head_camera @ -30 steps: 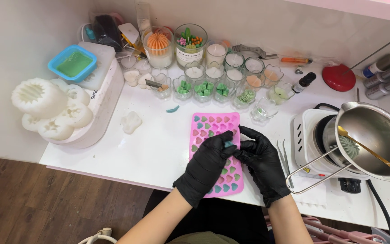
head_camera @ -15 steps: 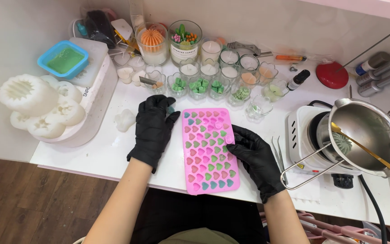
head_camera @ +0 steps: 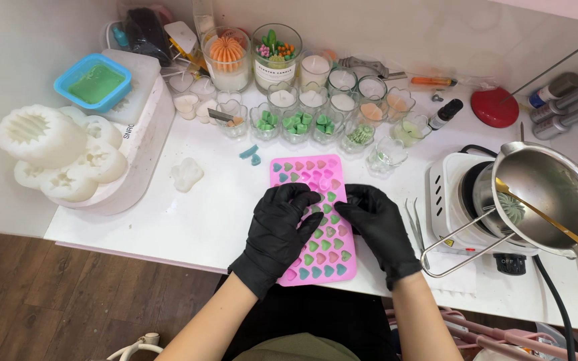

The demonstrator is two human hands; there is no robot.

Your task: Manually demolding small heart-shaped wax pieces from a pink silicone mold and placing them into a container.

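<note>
Both hands now press on the pink mold (head_camera: 312,220): the left hand (head_camera: 281,227), half a second ago out beside it on the counter (head_camera: 215,214), has come back over its left edge, fingers curled down; the right hand (head_camera: 377,224) flattens the other side. Beyond the grip – small glass jars (head_camera: 302,124), a steel pot (head_camera: 546,197) to the right, wood floor (head_camera: 68,301) below.

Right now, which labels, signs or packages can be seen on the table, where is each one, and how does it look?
Label on glass candle jar: back row, centre; white rectangle, dark print.
Warning sticker: front of white hot plate, right side; small yellow triangle.
Switch marking: hot plate's front edge; black, pale letters.
Grey tubes: far right; labels unreadable.
</note>
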